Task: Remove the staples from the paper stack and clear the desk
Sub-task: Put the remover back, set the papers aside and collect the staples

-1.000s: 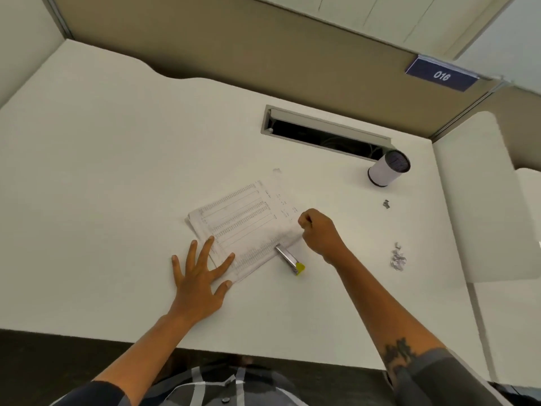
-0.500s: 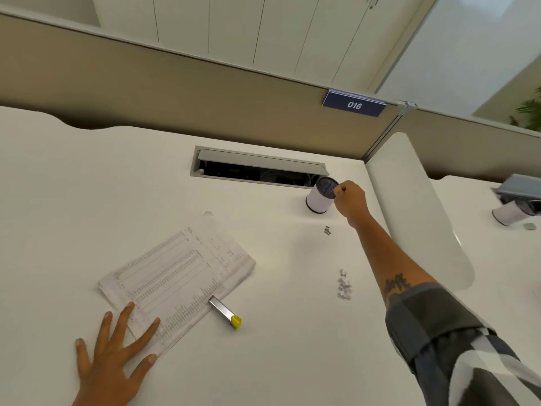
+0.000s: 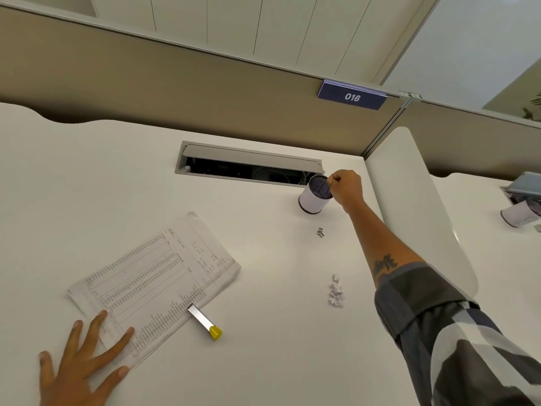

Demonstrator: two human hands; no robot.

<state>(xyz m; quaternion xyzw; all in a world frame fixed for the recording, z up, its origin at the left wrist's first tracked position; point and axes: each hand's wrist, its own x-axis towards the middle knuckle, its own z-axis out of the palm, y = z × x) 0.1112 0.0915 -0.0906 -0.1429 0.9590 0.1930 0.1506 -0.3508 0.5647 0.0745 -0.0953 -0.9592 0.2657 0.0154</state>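
Paper stack (image 3: 152, 284): one. Staple remover (image 3: 205, 321), yellow-tipped, touching the stack's near edge: one. White cups: two, one (image 3: 312, 197) right of the stack, another (image 3: 519, 213) far right. Staple heaps right of the stack: two, small (image 3: 320, 232), larger (image 3: 335, 291). Hands: two (image 3: 79, 367) (image 3: 347, 189).

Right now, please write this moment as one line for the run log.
right hand: pinched over mesh cup | left hand: flat on paper stack | staple remover: idle
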